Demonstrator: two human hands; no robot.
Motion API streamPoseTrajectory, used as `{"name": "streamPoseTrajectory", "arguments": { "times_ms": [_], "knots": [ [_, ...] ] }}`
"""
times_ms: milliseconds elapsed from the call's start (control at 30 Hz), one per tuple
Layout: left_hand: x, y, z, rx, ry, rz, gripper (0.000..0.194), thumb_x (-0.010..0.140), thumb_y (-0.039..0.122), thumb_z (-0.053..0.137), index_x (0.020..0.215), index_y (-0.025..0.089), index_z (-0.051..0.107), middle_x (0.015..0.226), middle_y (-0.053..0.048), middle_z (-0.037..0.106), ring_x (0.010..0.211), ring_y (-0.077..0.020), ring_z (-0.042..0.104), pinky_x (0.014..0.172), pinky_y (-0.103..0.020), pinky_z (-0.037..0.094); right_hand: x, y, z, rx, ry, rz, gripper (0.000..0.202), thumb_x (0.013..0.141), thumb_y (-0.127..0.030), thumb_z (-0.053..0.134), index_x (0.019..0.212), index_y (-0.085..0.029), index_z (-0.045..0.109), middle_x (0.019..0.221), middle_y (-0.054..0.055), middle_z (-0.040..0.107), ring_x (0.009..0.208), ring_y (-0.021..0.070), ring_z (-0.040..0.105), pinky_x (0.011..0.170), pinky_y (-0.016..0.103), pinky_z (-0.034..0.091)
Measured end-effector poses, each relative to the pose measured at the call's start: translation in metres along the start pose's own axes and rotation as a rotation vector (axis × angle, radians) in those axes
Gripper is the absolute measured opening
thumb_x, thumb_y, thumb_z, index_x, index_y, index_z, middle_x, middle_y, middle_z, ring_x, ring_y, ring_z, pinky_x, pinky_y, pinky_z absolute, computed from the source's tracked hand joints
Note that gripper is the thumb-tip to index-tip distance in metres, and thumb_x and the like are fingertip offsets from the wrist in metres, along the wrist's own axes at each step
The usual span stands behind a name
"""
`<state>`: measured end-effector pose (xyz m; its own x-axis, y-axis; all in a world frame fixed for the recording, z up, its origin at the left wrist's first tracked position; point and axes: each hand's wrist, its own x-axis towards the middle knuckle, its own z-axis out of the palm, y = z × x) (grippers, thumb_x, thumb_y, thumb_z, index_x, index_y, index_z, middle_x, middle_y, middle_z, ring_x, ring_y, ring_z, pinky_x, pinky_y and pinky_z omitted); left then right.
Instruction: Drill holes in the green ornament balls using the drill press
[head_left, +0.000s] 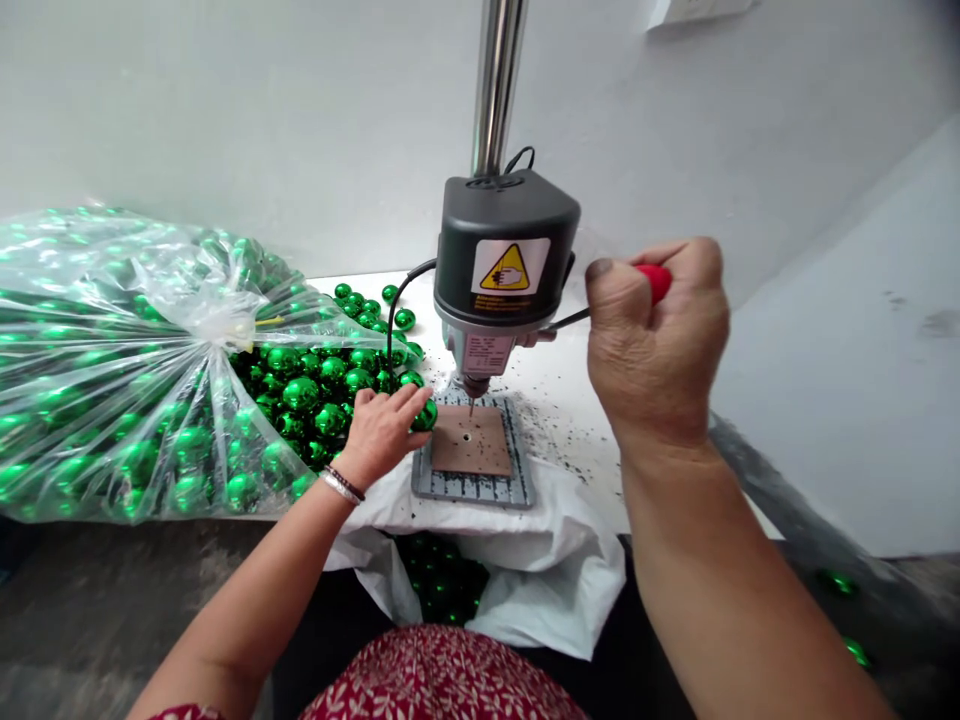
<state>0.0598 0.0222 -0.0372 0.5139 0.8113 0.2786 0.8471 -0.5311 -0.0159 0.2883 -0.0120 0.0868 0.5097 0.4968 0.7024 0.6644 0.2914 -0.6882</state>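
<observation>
My right hand (pixel 660 340) is closed round the red knob (pixel 654 284) of the feed lever on a small drill press (pixel 506 240). The drill bit (pixel 472 406) points down over a brown board (pixel 480 452) with a small hole in it, lying on the slotted metal base (pixel 472 488). To the left of the board, my left hand (pixel 384 428) has its fingers closed on a shiny green bauble (pixel 424 416), partly hidden by the fingers. More green baubles (pixel 302 394) lie right beside and behind that hand.
A large clear plastic bag (pixel 210 325) of green baubles fills the left of the white table (pixel 592 450). Dark shavings are scattered round the base. A white sack (pixel 555 570) with green baubles in it hangs open at the front edge. Two baubles lie at lower right.
</observation>
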Motion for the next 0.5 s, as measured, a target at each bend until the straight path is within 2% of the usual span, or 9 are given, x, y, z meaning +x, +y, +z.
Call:
{"name": "streamPoseTrajectory", "arguments": {
  "times_ms": [100, 167, 233, 333, 400, 500],
  "knots": [
    [-0.010, 0.014, 0.010, -0.043, -0.104, -0.006, 0.055, 0.089, 0.036, 0.067, 0.142, 0.025, 0.053, 0.145, -0.012, 0.059, 0.113, -0.0294, 0.067, 0.096, -0.045, 0.046, -0.001, 0.003, 0.001, -0.014, 0.024, -0.036, 0.029, 0.090, -0.043, 0.057, 0.084, -0.016, 0.048, 0.075, -0.003, 0.047, 0.067, 0.0048, 0.041, 0.067, 0.025, 0.046],
    [-0.014, 0.018, 0.019, -0.118, -0.159, -0.068, 0.055, 0.092, 0.038, 0.062, 0.144, 0.024, 0.051, 0.147, -0.014, 0.055, 0.119, -0.0295, 0.064, 0.094, -0.043, 0.051, -0.001, 0.005, 0.001, -0.012, 0.024, -0.052, 0.036, 0.090, -0.052, 0.054, 0.085, -0.017, 0.048, 0.075, -0.003, 0.048, 0.067, 0.0046, 0.041, 0.069, 0.026, 0.048],
    [-0.016, 0.018, 0.027, -0.232, -0.183, -0.140, 0.052, 0.097, 0.040, 0.053, 0.146, 0.023, 0.049, 0.148, -0.015, 0.053, 0.125, -0.0292, 0.061, 0.094, -0.042, 0.053, -0.001, 0.006, 0.000, -0.003, 0.016, -0.058, 0.036, 0.090, -0.052, 0.053, 0.085, -0.017, 0.048, 0.075, -0.004, 0.048, 0.066, 0.0043, 0.041, 0.067, 0.025, 0.048],
    [-0.018, 0.012, 0.036, -0.492, -0.139, -0.196, 0.047, 0.102, 0.039, 0.039, 0.144, 0.021, 0.052, 0.143, -0.014, 0.058, 0.132, -0.0261, 0.056, 0.106, -0.042, 0.050, -0.002, 0.006, 0.000, 0.007, 0.005, -0.064, 0.029, 0.091, -0.044, 0.053, 0.085, -0.016, 0.048, 0.076, -0.004, 0.048, 0.067, 0.0038, 0.041, 0.065, 0.023, 0.045],
    [-0.016, 0.009, 0.039, -0.669, -0.094, -0.230, 0.047, 0.101, 0.035, 0.037, 0.141, 0.018, 0.055, 0.142, -0.014, 0.061, 0.134, -0.0242, 0.055, 0.112, -0.041, 0.046, -0.003, 0.005, -0.001, 0.010, 0.008, -0.068, 0.025, 0.090, -0.041, 0.053, 0.085, -0.017, 0.047, 0.076, -0.003, 0.049, 0.068, 0.0040, 0.042, 0.066, 0.022, 0.044],
    [-0.012, 0.006, 0.039, -0.852, -0.082, -0.388, 0.048, 0.097, 0.036, 0.045, 0.140, 0.017, 0.057, 0.145, -0.014, 0.060, 0.128, -0.0255, 0.059, 0.104, -0.039, 0.051, -0.004, 0.003, -0.001, 0.014, 0.014, -0.070, 0.022, 0.089, -0.037, 0.053, 0.083, -0.017, 0.045, 0.076, -0.003, 0.048, 0.068, 0.0046, 0.042, 0.067, 0.023, 0.044]
  ]
}}
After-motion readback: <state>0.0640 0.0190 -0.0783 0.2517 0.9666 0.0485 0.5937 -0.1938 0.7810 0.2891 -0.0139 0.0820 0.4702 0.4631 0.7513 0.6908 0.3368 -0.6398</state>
